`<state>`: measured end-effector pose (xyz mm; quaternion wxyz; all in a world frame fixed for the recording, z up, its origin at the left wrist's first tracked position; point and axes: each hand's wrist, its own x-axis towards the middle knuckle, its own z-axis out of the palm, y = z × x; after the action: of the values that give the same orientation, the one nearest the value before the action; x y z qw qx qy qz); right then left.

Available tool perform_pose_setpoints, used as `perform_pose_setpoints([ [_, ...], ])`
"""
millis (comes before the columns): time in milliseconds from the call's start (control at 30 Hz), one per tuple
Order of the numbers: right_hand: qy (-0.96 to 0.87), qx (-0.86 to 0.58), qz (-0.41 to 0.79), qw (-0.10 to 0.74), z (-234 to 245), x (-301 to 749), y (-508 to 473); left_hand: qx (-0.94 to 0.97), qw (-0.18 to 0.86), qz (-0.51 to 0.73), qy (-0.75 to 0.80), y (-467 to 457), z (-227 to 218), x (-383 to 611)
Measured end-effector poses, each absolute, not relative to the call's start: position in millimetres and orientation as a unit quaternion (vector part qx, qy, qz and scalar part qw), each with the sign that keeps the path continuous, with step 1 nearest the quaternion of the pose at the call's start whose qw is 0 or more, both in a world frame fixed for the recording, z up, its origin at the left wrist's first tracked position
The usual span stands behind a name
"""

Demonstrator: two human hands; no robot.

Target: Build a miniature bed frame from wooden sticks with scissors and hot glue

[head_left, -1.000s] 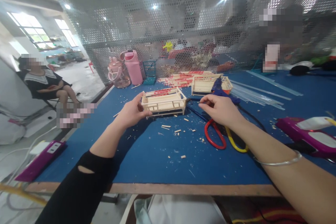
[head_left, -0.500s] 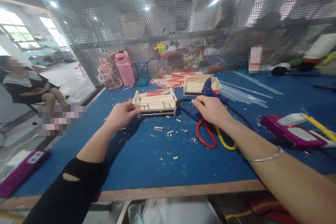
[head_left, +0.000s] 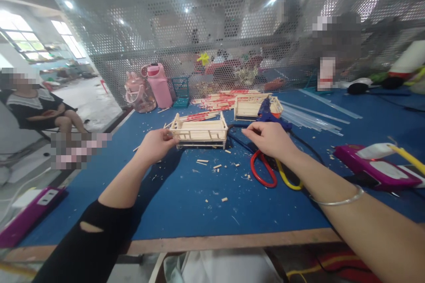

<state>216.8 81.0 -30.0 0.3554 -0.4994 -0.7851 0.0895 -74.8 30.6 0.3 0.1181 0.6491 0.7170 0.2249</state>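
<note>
Black sleeve [head_left: 79, 252] is cut off below; red-and-yellow-handled tool [head_left: 253, 169] is partly covered by the right hand [head_left: 274, 138], fingertips [head_left: 247, 132] held close together, whether anything is pinched can't be told. Stick frame [head_left: 202, 134], on or just above the blue counter [head_left: 186, 212], is pinched at its left end in the grip of the left hand [head_left: 155, 145]. Behind, a second frame [head_left: 245, 110] is partly blocked by a blue glue gun [head_left: 272, 116]; shapes beyond the perforated screen [head_left: 159, 31] are blurred.

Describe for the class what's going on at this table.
A person's left hand holds the left end of a small wooden frame. The right hand, thumb and forefinger together, is right of it, by a red-and-yellow-handled tool; whether it pinches anything is unclear. Beyond lie a second frame and loose sticks; wood scraps litter the near side.
</note>
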Motion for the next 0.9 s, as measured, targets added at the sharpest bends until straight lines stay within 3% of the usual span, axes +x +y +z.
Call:
perform_pose_setpoints([
  [100,-0.809,-0.462,0.107,0.347,-31.3,216.2,78.9,0.66,0.158,0.224,0.7,27.2,10.0,-91.0],
  [300,-0.846,-0.377,0.112,0.36,-37.9,206.9,70.8,0.599,-0.013,0.068,0.798,21.2,18.7,-134.1],
  [500,-0.876,-0.347,0.065,0.328,-44.1,190.0,71.3,0.616,0.011,0.029,0.787,31.0,0.9,-137.6],
  [900,-0.835,-0.416,0.028,0.36,-46.9,184.6,77.1,0.632,0.007,0.045,0.774,34.9,-9.6,-135.0],
])
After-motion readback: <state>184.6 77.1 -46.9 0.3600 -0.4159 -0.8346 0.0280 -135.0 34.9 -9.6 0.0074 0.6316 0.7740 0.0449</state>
